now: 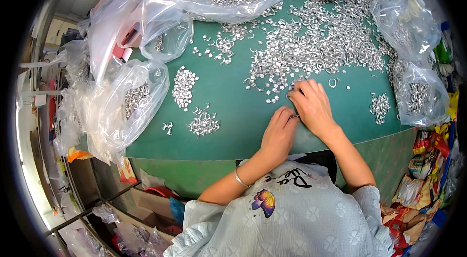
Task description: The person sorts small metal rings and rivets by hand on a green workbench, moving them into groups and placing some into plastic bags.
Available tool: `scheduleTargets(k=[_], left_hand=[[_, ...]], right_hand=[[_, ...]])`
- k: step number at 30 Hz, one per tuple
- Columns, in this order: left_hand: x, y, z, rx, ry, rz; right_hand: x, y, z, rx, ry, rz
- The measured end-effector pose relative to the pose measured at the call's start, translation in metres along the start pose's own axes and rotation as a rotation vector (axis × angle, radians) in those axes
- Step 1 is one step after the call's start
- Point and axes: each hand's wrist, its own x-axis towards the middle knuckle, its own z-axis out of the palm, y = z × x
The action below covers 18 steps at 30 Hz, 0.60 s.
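Observation:
My left hand (279, 133) is closed in a pinch just above the green tabletop (228, 101), with a small metal piece (294, 116) at its fingertips, too small to tell its exact kind. Close beside it, my right hand (314, 107) has its fingers curled down at the near edge of a wide spread of small silver metal parts (296, 52). Whatever those fingertips pinch is hidden. A single silver ring (332, 82) lies to the right of that hand.
Small heaps of silver parts lie apart: flower-shaped pieces (185, 87), curved pieces (204, 123) and a pile (379, 107) at right. Clear plastic bags (141, 111) of parts line the left, far and right edges. Open drawers (151, 206) sit below left.

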Motion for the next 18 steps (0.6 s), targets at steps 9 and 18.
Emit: scheduleTargets(k=[9,18], left_hand=[[-0.015,0.007,-0.027,0.065,0.099,-0.105],[-0.025,-0.007,-0.024,0.205,0.109,-0.149]], right_hand=[[-0.012,-0.029,-0.006,0.474,-0.155,0.205],[0.052,-0.030,0.034,-0.017,-0.142,-0.159]])
